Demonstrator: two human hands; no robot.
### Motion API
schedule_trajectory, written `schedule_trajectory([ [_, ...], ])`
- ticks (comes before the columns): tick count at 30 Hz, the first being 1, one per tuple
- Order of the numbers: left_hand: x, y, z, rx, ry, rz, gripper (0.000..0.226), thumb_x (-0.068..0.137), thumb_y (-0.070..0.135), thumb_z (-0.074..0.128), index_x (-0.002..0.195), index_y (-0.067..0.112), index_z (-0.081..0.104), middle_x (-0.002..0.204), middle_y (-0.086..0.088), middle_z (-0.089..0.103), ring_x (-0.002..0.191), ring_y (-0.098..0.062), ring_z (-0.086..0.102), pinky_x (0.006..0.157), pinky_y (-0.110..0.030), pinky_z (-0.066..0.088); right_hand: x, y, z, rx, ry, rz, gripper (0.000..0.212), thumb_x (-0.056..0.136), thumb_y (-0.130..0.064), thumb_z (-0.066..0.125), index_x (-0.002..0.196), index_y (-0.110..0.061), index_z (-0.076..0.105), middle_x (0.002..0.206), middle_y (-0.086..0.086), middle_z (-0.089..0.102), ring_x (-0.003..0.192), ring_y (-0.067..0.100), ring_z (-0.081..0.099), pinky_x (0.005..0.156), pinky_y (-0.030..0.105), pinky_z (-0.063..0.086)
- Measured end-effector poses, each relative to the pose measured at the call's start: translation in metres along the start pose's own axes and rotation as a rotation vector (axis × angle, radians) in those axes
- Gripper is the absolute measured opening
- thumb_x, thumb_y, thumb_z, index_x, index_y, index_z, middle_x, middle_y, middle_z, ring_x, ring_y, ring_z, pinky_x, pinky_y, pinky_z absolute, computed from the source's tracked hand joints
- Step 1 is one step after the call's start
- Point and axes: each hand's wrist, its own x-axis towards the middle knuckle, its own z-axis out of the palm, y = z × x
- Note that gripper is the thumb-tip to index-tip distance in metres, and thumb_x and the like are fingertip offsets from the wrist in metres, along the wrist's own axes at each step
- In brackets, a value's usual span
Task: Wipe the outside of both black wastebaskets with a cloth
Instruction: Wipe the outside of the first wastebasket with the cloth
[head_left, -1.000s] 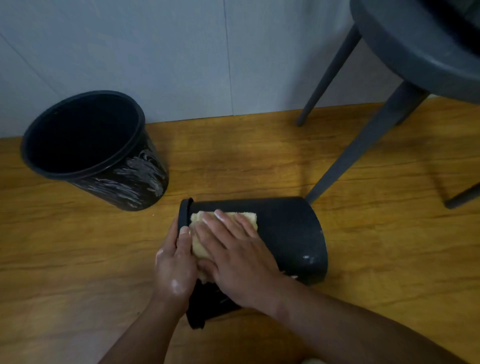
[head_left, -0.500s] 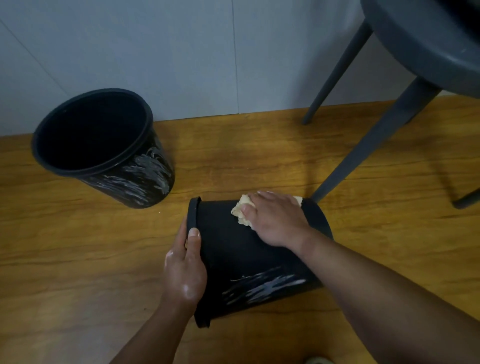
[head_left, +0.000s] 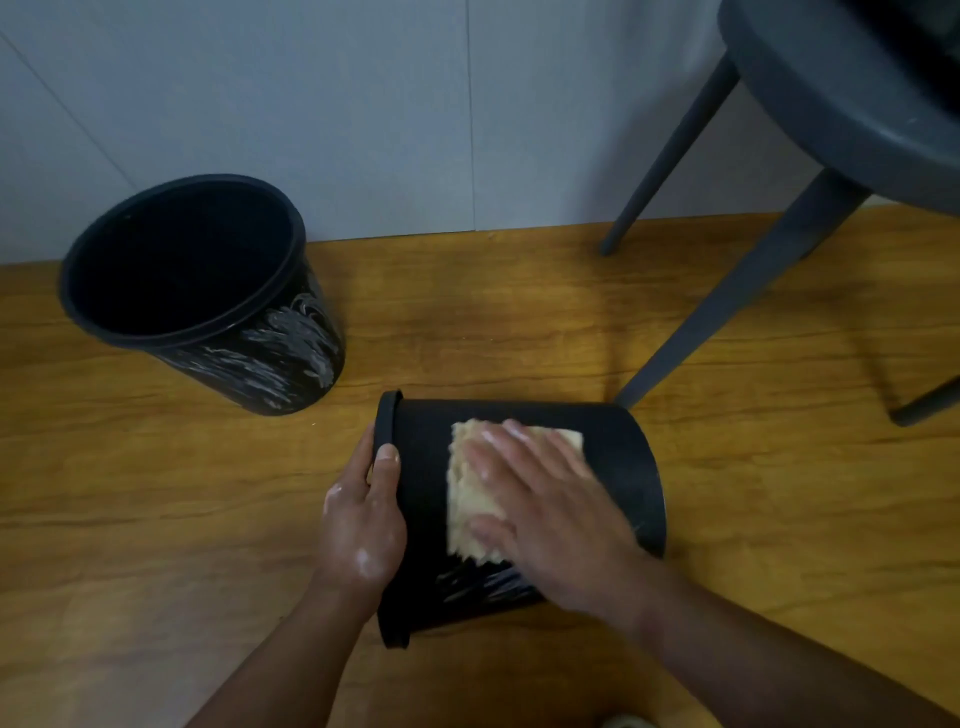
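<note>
OK, I've got the tipped basket (head_left: 618, 467) on its side on the wood floor (head_left: 156, 519), centre-bottom of view, mouth facing left, base to the right. L hand (head_left: 363, 519) grips its rim: thumb curled over the edge, other fingers hidden past the rim, can't see them. R hand (head_left: 550, 509) lies flat on the cloth (head_left: 467, 499), fingers straight & a bit apart, pressing it onto the basket's upper side; the hand's a little blurred. Cloth is pale yellow, approx mid-wall. White streaks show on the wall below the cloth, nr the R wrist. Upright basket (head_left: 270, 374) stands apart, back-left by the grey wall (head_left: 311, 104), with white smears on its side too. Dark chair (head_left: 737, 312) legs at right, one foot just beside the tipped basket's base.
</note>
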Motion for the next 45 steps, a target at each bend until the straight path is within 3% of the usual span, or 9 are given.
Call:
schedule_trajectory([
  [9,-0.008,0.01,0.003,0.041,0.024,0.049,0.046,0.104,0.046,0.035,0.15,0.041,0.039,0.129,0.022,0.056,0.122,-0.002,0.051,0.1,-0.027,0.04,-0.009,0.069,-0.003,0.146,0.051,0.415,0.07,0.101,-0.065,0.005,0.159,-0.034,0.027,0.165,-0.011,0.025,0.154,0.011,0.014,0.125,0.037,0.007],
  [12,-0.019,0.004,0.001,0.092,-0.003,0.084,0.049,0.102,0.05,0.031,0.151,0.047,0.03,0.124,0.019,0.059,0.103,0.017,0.053,0.09,-0.02,0.042,0.0,0.071,-0.008,0.172,0.039,0.426,0.076,0.096,-0.067,0.0,0.158,-0.032,0.029,0.165,-0.01,0.028,0.153,0.013,0.017,0.124,0.037,0.009],
  [17,-0.033,-0.012,0.005,0.094,-0.007,0.093,0.06,0.097,0.058,0.024,0.154,0.043,0.029,0.139,0.008,0.057,0.126,-0.013,0.054,0.102,-0.039,0.048,0.033,0.082,-0.019,0.195,-0.022,0.459,0.061,0.106,-0.056,0.015,0.155,-0.024,0.036,0.161,-0.004,0.036,0.151,0.017,0.023,0.123,0.04,0.016],
  [20,-0.031,-0.013,0.005,0.102,0.01,0.114,0.06,0.097,0.055,0.024,0.154,0.038,0.032,0.134,0.009,0.06,0.123,-0.011,0.056,0.095,-0.027,0.048,0.047,0.079,-0.021,0.163,-0.053,0.467,0.057,0.108,-0.052,0.019,0.153,-0.024,0.04,0.16,-0.002,0.038,0.151,0.019,0.025,0.123,0.042,0.017],
  [26,-0.026,-0.009,0.004,0.063,0.028,0.096,0.056,0.098,0.055,0.027,0.153,0.042,0.033,0.126,0.01,0.065,0.116,-0.007,0.06,0.09,-0.022,0.048,0.053,0.038,-0.023,0.116,-0.02,0.293,0.06,0.105,-0.054,0.01,0.156,-0.029,0.031,0.162,-0.007,0.032,0.151,0.018,0.022,0.122,0.042,0.015],
  [31,-0.024,-0.007,0.005,0.059,0.053,0.08,0.057,0.097,0.056,0.027,0.152,0.041,0.035,0.117,0.011,0.069,0.107,-0.006,0.064,0.084,-0.02,0.048,0.045,-0.033,-0.011,0.07,0.09,0.063,0.057,0.106,-0.052,0.026,0.158,-0.027,0.024,0.166,-0.002,0.024,0.154,0.024,0.017,0.124,0.05,0.012],
  [35,-0.029,-0.004,0.006,0.061,0.085,0.058,0.047,0.103,0.047,0.03,0.149,0.043,0.035,0.111,0.025,0.061,0.096,0.017,0.058,0.075,0.001,0.042,0.026,-0.044,0.002,-0.021,0.075,-0.097,0.065,0.106,-0.055,0.032,0.161,-0.023,0.017,0.169,0.002,0.013,0.156,0.025,0.007,0.126,0.052,0.007],
  [40,-0.026,-0.005,0.005,0.088,0.105,0.06,0.047,0.106,0.042,0.031,0.151,0.037,0.04,0.122,0.01,0.063,0.109,-0.009,0.059,0.085,-0.026,0.043,0.021,0.0,-0.005,-0.021,0.01,0.003,0.065,0.105,-0.059,0.022,0.161,-0.027,0.013,0.17,-0.001,0.014,0.156,0.02,0.007,0.126,0.048,0.008],
  [45,-0.028,-0.006,0.007,0.103,0.108,0.065,0.048,0.106,0.044,0.029,0.152,0.038,0.038,0.132,0.007,0.061,0.12,-0.014,0.055,0.099,-0.036,0.046,0.003,0.066,-0.006,0.023,0.021,0.237,0.067,0.104,-0.063,0.004,0.161,-0.031,0.016,0.168,-0.008,0.019,0.155,0.012,0.01,0.126,0.04,0.008],
])
